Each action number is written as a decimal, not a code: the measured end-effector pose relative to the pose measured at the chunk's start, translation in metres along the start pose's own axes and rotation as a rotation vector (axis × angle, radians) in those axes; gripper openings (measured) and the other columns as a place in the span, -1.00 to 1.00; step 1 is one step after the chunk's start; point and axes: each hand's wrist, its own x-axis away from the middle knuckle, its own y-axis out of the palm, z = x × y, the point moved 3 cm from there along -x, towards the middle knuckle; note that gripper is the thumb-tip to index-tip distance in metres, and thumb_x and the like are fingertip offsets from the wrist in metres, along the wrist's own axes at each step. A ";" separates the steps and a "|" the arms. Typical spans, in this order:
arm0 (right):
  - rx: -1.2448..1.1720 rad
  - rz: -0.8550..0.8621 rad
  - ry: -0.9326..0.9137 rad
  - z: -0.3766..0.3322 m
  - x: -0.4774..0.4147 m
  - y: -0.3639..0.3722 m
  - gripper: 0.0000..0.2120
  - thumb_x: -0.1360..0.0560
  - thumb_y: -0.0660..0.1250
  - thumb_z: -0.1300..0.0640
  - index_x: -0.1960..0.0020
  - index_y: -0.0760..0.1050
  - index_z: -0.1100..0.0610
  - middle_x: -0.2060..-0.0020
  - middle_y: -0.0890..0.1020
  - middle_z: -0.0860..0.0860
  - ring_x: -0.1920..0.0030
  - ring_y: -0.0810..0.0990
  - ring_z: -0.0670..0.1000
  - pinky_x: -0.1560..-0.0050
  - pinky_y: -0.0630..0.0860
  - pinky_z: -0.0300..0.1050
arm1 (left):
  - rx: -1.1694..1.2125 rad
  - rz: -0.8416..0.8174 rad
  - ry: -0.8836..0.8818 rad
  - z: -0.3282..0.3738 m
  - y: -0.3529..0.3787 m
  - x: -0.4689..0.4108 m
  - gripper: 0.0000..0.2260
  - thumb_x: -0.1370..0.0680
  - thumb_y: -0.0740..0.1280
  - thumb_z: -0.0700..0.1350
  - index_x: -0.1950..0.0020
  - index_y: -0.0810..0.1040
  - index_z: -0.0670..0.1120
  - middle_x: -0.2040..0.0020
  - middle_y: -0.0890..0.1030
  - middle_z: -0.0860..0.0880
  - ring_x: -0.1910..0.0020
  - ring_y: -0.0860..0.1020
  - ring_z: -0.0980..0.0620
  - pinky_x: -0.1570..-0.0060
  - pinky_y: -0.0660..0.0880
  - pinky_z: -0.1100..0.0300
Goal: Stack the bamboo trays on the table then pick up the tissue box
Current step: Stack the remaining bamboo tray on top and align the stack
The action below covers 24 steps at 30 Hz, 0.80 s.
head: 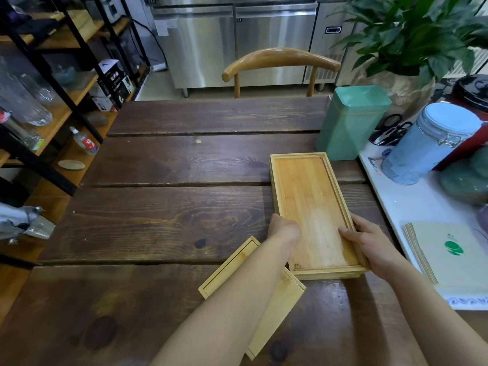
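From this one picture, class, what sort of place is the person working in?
Probably a tea shop or cafe work area, though that is a guess. Stainless steel counter fridges line the back wall, open shelves hold glassware, and a green tin and clip-top jar stand beside the wooden table.

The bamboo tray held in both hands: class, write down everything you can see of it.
The bamboo tray is a long, shallow rectangle of pale, golden wood with a low raised rim and a flat, bare floor. It lies open side up on the dark wooden table, its long axis running away from the person. The left hand grips its left long edge, the right hand its right. At the near end a second layer shows beneath it.
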 end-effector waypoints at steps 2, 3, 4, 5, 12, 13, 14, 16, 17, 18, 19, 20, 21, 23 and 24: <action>-0.009 0.003 0.001 0.002 0.001 0.000 -0.66 -0.53 0.19 0.29 -0.23 0.44 -0.03 -0.04 0.61 0.04 -0.04 0.57 0.08 0.01 0.48 -0.02 | -0.017 0.010 -0.002 0.000 0.001 -0.002 -0.61 -0.62 0.08 -0.31 -0.45 0.29 -0.13 -0.35 0.46 -0.13 -0.29 0.46 -0.12 -0.21 0.42 0.07; -0.016 0.005 0.000 0.003 0.001 0.000 -0.66 -0.53 0.18 0.29 -0.21 0.44 -0.05 -0.05 0.60 0.03 -0.05 0.56 0.07 0.00 0.48 -0.02 | -0.026 0.017 -0.001 -0.001 0.001 -0.003 -0.61 -0.61 0.08 -0.31 -0.44 0.31 -0.14 -0.34 0.47 -0.13 -0.28 0.46 -0.12 -0.20 0.42 0.08; -0.024 0.007 0.000 0.004 0.001 0.000 -0.66 -0.54 0.17 0.29 -0.20 0.43 -0.06 -0.05 0.60 0.03 -0.05 0.56 0.07 0.00 0.48 -0.03 | -0.033 0.023 0.001 -0.001 0.001 -0.004 -0.61 -0.61 0.09 -0.31 -0.44 0.32 -0.15 -0.33 0.47 -0.14 -0.27 0.47 -0.12 -0.19 0.43 0.08; -0.031 0.006 -0.001 0.003 0.001 0.001 -0.66 -0.54 0.16 0.29 -0.19 0.43 -0.07 -0.05 0.60 0.02 -0.05 0.56 0.05 0.00 0.48 -0.04 | -0.039 0.028 0.000 -0.001 0.001 -0.004 -0.61 -0.61 0.09 -0.31 -0.44 0.32 -0.15 -0.33 0.48 -0.14 -0.27 0.47 -0.12 -0.17 0.44 0.08; -0.006 0.018 0.016 0.004 0.001 -0.015 -0.64 -0.54 0.16 0.29 -0.30 0.40 0.05 -0.08 0.59 0.06 -0.08 0.55 0.09 -0.05 0.48 -0.02 | -0.024 -0.026 -0.019 0.000 0.015 -0.005 -0.67 -0.60 0.12 -0.28 -0.35 0.40 -0.14 -0.21 0.54 -0.14 -0.06 0.53 -0.09 -0.08 0.52 0.09; -0.004 0.033 0.024 0.005 0.001 -0.021 -0.65 -0.54 0.17 0.29 -0.28 0.41 0.05 -0.05 0.60 0.06 -0.06 0.56 0.09 -0.03 0.49 -0.03 | -0.023 -0.040 -0.020 0.001 0.021 -0.005 -0.68 -0.60 0.12 -0.28 -0.33 0.42 -0.14 -0.19 0.55 -0.14 -0.10 0.54 -0.11 -0.12 0.54 0.05; -0.008 0.054 0.031 0.006 0.002 -0.028 -0.67 -0.54 0.17 0.30 -0.25 0.43 0.04 -0.01 0.61 0.04 -0.02 0.58 0.07 0.00 0.50 -0.04 | -0.021 -0.053 -0.017 0.002 0.028 -0.004 -0.69 -0.60 0.12 -0.27 -0.32 0.43 -0.13 -0.19 0.56 -0.14 -0.12 0.55 -0.12 -0.13 0.54 0.03; -0.029 0.100 0.039 0.008 0.004 -0.041 -0.70 -0.53 0.17 0.32 -0.16 0.46 0.01 0.07 0.62 0.00 0.06 0.59 0.03 0.01 0.52 -0.05 | -0.017 -0.075 -0.009 0.005 0.042 -0.004 -0.71 -0.60 0.12 -0.26 -0.30 0.43 -0.14 -0.18 0.56 -0.14 -0.12 0.55 -0.12 -0.14 0.55 0.01; -0.034 0.121 0.042 0.009 0.006 -0.049 -0.70 -0.53 0.17 0.33 -0.15 0.46 0.02 0.09 0.63 0.00 0.08 0.59 0.03 0.01 0.53 -0.04 | -0.020 -0.086 -0.004 0.007 0.050 -0.004 -0.71 -0.60 0.11 -0.25 -0.30 0.43 -0.14 -0.18 0.56 -0.14 -0.12 0.56 -0.12 -0.15 0.55 -0.01; -0.032 0.139 0.048 0.012 0.006 -0.056 -0.70 -0.53 0.18 0.32 -0.18 0.47 0.05 0.08 0.63 0.01 0.08 0.60 0.04 0.02 0.52 -0.04 | -0.024 -0.096 0.002 0.009 0.057 -0.003 -0.71 -0.60 0.11 -0.25 -0.30 0.43 -0.14 -0.18 0.56 -0.14 -0.12 0.55 -0.12 -0.15 0.55 -0.01; -0.030 0.155 0.055 0.014 0.007 -0.064 -0.69 -0.52 0.19 0.32 -0.21 0.46 0.08 0.08 0.63 0.02 0.08 0.60 0.05 0.03 0.52 -0.04 | -0.030 -0.104 0.007 0.011 0.064 -0.001 -0.71 -0.60 0.10 -0.25 -0.29 0.43 -0.14 -0.18 0.56 -0.14 -0.13 0.55 -0.12 -0.17 0.54 -0.01; -0.024 0.169 0.059 0.015 0.009 -0.071 -0.70 -0.52 0.19 0.32 -0.21 0.47 0.10 0.07 0.63 0.03 0.07 0.59 0.06 0.02 0.51 -0.03 | -0.035 -0.111 0.014 0.013 0.071 0.001 -0.71 -0.60 0.10 -0.25 -0.29 0.43 -0.14 -0.19 0.55 -0.14 -0.14 0.55 -0.12 -0.19 0.52 -0.01; -0.020 0.180 0.062 0.016 0.009 -0.079 -0.70 -0.52 0.19 0.33 -0.19 0.48 0.10 0.06 0.62 0.04 0.05 0.58 0.08 -0.03 0.51 0.01 | -0.042 -0.117 0.020 0.014 0.077 0.002 -0.71 -0.60 0.09 -0.26 -0.29 0.42 -0.14 -0.21 0.55 -0.15 -0.15 0.54 -0.12 -0.21 0.51 -0.02; -0.019 0.177 0.067 0.017 0.009 -0.087 -0.70 -0.51 0.19 0.33 -0.15 0.50 0.06 0.04 0.62 0.06 0.01 0.58 0.12 -0.12 0.49 0.07 | -0.053 -0.119 0.028 0.016 0.085 0.004 -0.70 -0.60 0.09 -0.27 -0.31 0.40 -0.15 -0.22 0.53 -0.15 -0.16 0.53 -0.12 -0.23 0.49 -0.01; -0.019 0.166 0.064 0.016 0.009 -0.088 -0.69 -0.51 0.19 0.34 -0.15 0.50 0.04 0.04 0.63 0.05 0.01 0.58 0.11 -0.12 0.49 0.07 | -0.053 -0.116 0.028 0.016 0.087 0.003 -0.69 -0.60 0.09 -0.27 -0.32 0.39 -0.15 -0.23 0.53 -0.15 -0.14 0.53 -0.12 -0.21 0.50 0.02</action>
